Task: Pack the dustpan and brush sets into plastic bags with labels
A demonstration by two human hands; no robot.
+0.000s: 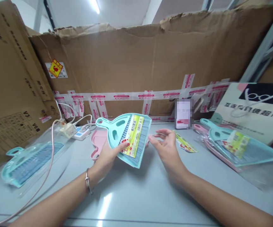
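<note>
A mint-green dustpan (pixel 114 134) with a blue-bristled brush (pixel 144 138) nested in it is raised over the table. My left hand (pixel 107 159) grips its lower left edge, thumb on the front and the other fingers hidden behind. A yellow-green label card (pixel 133 135) with red flowers lies across the brush. My right hand (pixel 167 148) is just right of the dustpan, fingers bent and apart, with nothing visible in them. Behind my left hand, a pink dustpan piece (pixel 99 138) rests on the table, partly hidden. Another label card (pixel 186 143) lies beyond my right hand.
A bagged green dustpan set (pixel 30 162) lies at the left, near a cable (pixel 52 151) and power strip (pixel 81 133). Bagged green and pink sets (pixel 242 146) are stacked at the right. A phone (pixel 183 115) leans against the cardboard wall (pixel 127 63); a printed box (pixel 252 110) stands beside it.
</note>
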